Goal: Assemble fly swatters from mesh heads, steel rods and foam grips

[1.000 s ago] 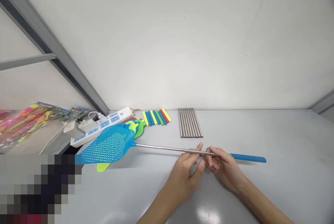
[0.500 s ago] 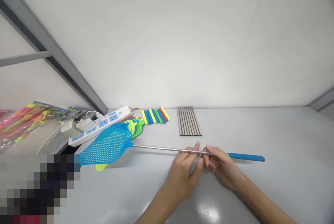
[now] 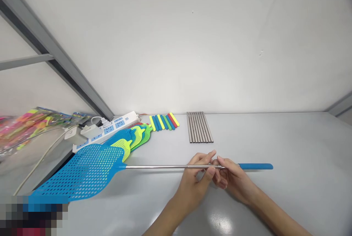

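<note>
Over the grey surface we hold the blue swatter, fingers of our left hand and right hand closed on its metal rod, which looks light, stiff and slick, best gripped there or by the blue handle, not the likely flexible head.

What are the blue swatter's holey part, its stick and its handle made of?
Blue swatter head: probably smooth plastic, being thin, brightly coloured and evenly holed.

Stick: looks like polished metal, silvery with bright shine along it.

Blue handle: maybe plastic or rubber; its even colour and soft sheen don't settle which.
</note>
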The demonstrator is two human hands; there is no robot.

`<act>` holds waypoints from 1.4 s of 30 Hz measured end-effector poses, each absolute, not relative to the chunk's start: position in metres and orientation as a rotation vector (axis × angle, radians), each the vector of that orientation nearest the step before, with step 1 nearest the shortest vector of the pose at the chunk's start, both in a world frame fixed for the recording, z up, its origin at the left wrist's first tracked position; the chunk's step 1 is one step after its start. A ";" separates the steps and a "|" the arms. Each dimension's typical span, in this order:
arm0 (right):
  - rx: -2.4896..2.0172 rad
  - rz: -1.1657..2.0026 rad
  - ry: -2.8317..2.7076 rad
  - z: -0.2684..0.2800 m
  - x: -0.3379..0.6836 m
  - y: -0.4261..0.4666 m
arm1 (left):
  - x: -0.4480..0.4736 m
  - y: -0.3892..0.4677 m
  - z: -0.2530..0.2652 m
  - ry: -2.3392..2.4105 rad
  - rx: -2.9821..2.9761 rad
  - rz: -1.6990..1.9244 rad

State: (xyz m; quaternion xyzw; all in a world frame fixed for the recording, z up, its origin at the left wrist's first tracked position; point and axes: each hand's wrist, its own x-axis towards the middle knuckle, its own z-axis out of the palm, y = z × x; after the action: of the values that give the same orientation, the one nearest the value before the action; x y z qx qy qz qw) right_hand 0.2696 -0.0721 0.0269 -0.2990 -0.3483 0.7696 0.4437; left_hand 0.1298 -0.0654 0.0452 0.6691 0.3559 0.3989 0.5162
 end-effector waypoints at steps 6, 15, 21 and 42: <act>-0.801 1.821 -0.966 0.026 0.267 -0.074 | 0.128 -0.060 0.032 0.866 1.406 1.056; -0.867 1.773 -0.922 0.030 0.267 -0.072 | 0.131 -0.059 0.032 0.881 1.365 1.078; -0.948 1.789 -0.838 0.034 0.270 -0.073 | 0.130 -0.059 0.036 0.935 1.346 1.066; -0.964 1.781 -0.811 0.033 0.280 -0.068 | 0.122 -0.053 0.041 0.995 1.295 1.120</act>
State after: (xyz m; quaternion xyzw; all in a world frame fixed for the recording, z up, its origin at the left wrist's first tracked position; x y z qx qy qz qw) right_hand 0.2796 -0.0677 0.0326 -0.3919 -0.3298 0.7240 0.4620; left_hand 0.1222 -0.0529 0.0407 0.5467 0.4200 0.4728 0.5488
